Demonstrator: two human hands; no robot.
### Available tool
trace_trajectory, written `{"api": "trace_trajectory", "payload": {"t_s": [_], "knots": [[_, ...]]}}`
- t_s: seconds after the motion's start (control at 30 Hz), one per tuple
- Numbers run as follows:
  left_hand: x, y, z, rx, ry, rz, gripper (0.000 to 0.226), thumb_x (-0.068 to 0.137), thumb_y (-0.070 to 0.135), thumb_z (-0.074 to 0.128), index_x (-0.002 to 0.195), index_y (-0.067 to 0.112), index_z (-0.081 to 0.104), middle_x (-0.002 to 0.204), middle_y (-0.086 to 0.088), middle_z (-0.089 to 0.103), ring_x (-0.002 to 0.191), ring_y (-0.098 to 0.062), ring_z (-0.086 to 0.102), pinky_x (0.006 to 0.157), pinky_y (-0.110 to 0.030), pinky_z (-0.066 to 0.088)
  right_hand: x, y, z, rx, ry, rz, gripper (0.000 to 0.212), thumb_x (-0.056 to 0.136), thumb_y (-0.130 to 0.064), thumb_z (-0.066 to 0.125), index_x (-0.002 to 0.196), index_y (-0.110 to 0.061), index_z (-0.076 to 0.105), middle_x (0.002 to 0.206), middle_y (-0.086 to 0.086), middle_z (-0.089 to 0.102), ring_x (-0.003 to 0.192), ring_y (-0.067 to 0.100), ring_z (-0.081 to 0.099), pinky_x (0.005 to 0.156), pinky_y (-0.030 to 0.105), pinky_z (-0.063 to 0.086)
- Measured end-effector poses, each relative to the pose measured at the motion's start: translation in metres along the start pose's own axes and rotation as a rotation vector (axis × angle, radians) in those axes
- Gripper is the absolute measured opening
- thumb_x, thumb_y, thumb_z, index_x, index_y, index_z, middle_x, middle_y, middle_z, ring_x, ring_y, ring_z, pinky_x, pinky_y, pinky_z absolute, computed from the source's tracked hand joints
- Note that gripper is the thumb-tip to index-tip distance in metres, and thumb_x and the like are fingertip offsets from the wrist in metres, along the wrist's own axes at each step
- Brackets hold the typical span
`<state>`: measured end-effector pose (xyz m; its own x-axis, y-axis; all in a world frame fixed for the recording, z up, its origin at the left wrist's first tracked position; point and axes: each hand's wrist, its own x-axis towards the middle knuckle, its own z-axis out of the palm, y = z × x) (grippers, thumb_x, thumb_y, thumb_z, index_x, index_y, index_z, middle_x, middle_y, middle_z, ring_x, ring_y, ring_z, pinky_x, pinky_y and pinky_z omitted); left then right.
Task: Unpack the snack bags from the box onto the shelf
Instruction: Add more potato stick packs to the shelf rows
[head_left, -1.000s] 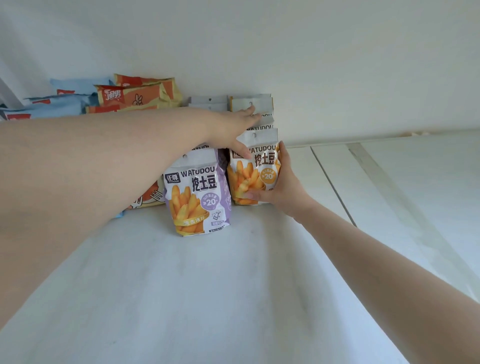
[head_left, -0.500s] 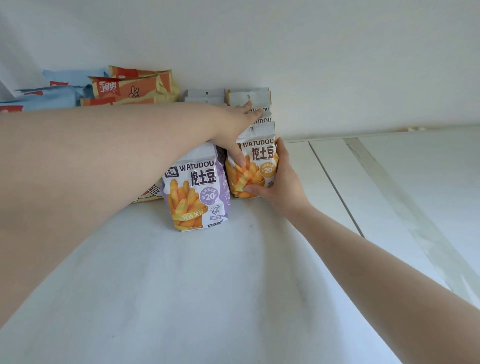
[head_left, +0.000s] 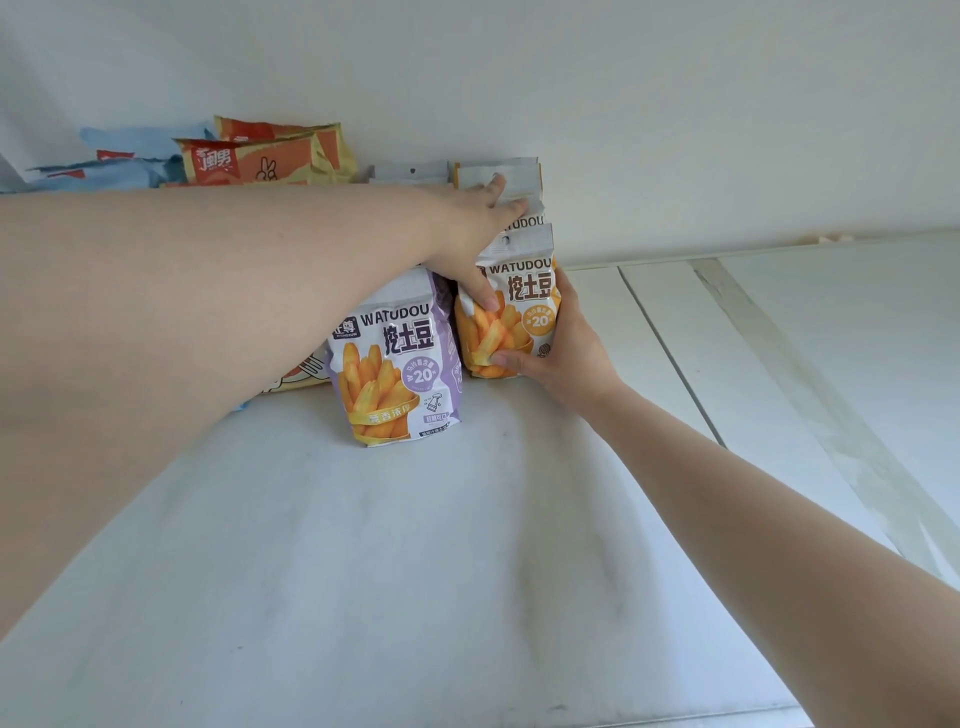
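Seating orange bag (head_left: 524, 301) upright on shelf (head_left: 363, 571), just beside purple bag (head_left: 395, 364). Right hand (head_left: 561, 358) grips its lower right edge. Left hand (head_left: 467, 234) flat, fingers straight on rear bags (head_left: 514, 174), thumb on orange front. Suggest: press base flat, square with row, release gently.

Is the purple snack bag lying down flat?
No, the purple snack bag stands upright on the shelf, beside the orange bag.

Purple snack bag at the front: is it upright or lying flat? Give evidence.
Upright. The purple bag stands on its bottom edge on the shelf, with its printed front facing forward and its lettering reading the right way up.
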<state>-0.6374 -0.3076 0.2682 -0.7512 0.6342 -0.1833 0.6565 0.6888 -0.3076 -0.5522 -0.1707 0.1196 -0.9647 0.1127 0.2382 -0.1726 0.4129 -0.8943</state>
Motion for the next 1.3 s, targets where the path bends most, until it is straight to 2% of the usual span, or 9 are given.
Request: {"api": "trace_trajectory", "payload": {"t_s": [0.07, 0.2, 0.3, 0.47, 0.53, 0.63, 0.87, 1.13, 1.3], "knots": [[-0.001, 0.001, 0.0, 0.007, 0.01, -0.001, 0.126, 0.066, 0.065, 0.073, 0.154, 0.022, -0.006, 0.16, -0.012, -0.016, 0.148, -0.031, 0.008, 0.117, -0.045, 0.023, -0.001, 0.0, -0.002, 0.006, -0.006, -0.012, 0.106, 0.068, -0.019, 0.089, 0.149, -0.022, 0.021, 0.128, -0.012, 0.055, 0.116, 0.004, 0.054, 0.085, 0.003, 0.04], [-0.003, 0.002, -0.001, 0.016, 0.007, -0.004, 0.129, 0.064, 0.069, 0.071, 0.154, 0.02, -0.007, 0.159, -0.012, -0.019, 0.149, -0.03, -0.002, 0.12, -0.045, 0.015, -0.003, 0.001, -0.004, -0.008, -0.017, -0.016, 0.088, 0.072, -0.017, 0.086, 0.133, -0.031, 0.025, 0.121, -0.014, 0.055, 0.113, 0.007, 0.055, 0.082, 0.001, 0.041], [-0.004, 0.004, 0.0, 0.003, 0.007, -0.009, 0.129, 0.064, 0.068, 0.072, 0.154, 0.02, -0.008, 0.16, -0.011, -0.019, 0.149, -0.028, -0.005, 0.12, -0.045, 0.011, -0.004, -0.002, -0.005, -0.018, -0.026, -0.001, 0.095, 0.073, -0.019, 0.086, 0.144, -0.022, 0.023, 0.123, -0.015, 0.054, 0.114, 0.005, 0.054, 0.084, 0.002, 0.041], [-0.007, 0.004, -0.001, -0.022, 0.023, -0.017, 0.126, 0.068, 0.064, 0.073, 0.154, 0.021, -0.009, 0.16, -0.012, -0.018, 0.149, -0.029, -0.006, 0.12, -0.047, 0.011, -0.004, -0.007, -0.009, -0.075, -0.036, 0.069, 0.113, 0.072, -0.027, 0.087, 0.154, -0.011, 0.01, 0.142, -0.003, 0.049, 0.13, 0.015, 0.049, 0.106, 0.032, 0.042], [-0.01, 0.003, -0.002, -0.025, 0.033, -0.014, 0.122, 0.071, 0.063, 0.071, 0.154, 0.021, -0.008, 0.16, -0.013, -0.016, 0.149, -0.03, -0.004, 0.12, -0.046, 0.01, -0.008, -0.013, -0.013, -0.094, -0.047, 0.119, 0.124, 0.07, -0.034, 0.087, 0.156, -0.01, 0.001, 0.154, 0.002, 0.037, 0.14, 0.017, 0.038, 0.113, 0.036, 0.035], [-0.025, 0.006, -0.008, -0.026, 0.068, 0.001, 0.11, 0.078, 0.062, 0.064, 0.154, 0.017, -0.001, 0.161, -0.015, -0.004, 0.149, -0.031, 0.007, 0.119, -0.044, 0.015, -0.019, -0.023, -0.022, -0.216, -0.043, 0.162, 0.117, 0.076, -0.038, 0.082, 0.156, -0.01, 0.002, 0.163, 0.005, 0.018, 0.149, 0.018, 0.021, 0.116, 0.029, 0.024], [-0.096, 0.037, -0.038, -0.12, 0.219, 0.012, 0.075, 0.088, 0.046, 0.062, 0.149, 0.019, 0.029, 0.14, -0.009, 0.047, 0.125, -0.031, 0.047, 0.097, -0.043, 0.043, -0.069, -0.078, -0.061, -0.398, -0.053, 0.166, 0.093, 0.081, -0.033, 0.079, 0.153, -0.013, 0.023, 0.157, 0.004, 0.03, 0.144, 0.018, 0.029, 0.108, 0.028, 0.031], [-0.223, 0.125, -0.048, -0.356, 0.198, -0.124, 0.063, 0.087, 0.032, 0.061, 0.145, 0.022, 0.038, 0.138, -0.005, 0.048, 0.125, -0.029, 0.049, 0.095, -0.04, 0.045, -0.182, -0.152, -0.1, -0.632, -0.21, 0.139, 0.086, 0.082, -0.03, 0.076, 0.152, -0.018, 0.027, 0.152, 0.004, 0.035, 0.138, 0.023, 0.033, 0.091, 0.045, 0.051], [-0.294, 0.189, -0.034, -0.461, 0.176, -0.18, 0.064, 0.089, 0.029, 0.059, 0.147, 0.019, 0.033, 0.146, -0.004, 0.043, 0.13, -0.025, 0.044, 0.1, -0.035, 0.04, -0.263, -0.172, -0.109, -0.744, -0.26, 0.13, 0.078, 0.085, -0.031, 0.073, 0.15, -0.019, 0.031, 0.15, 0.002, 0.038, 0.138, 0.022, 0.034, 0.1, 0.037, 0.042]]}}
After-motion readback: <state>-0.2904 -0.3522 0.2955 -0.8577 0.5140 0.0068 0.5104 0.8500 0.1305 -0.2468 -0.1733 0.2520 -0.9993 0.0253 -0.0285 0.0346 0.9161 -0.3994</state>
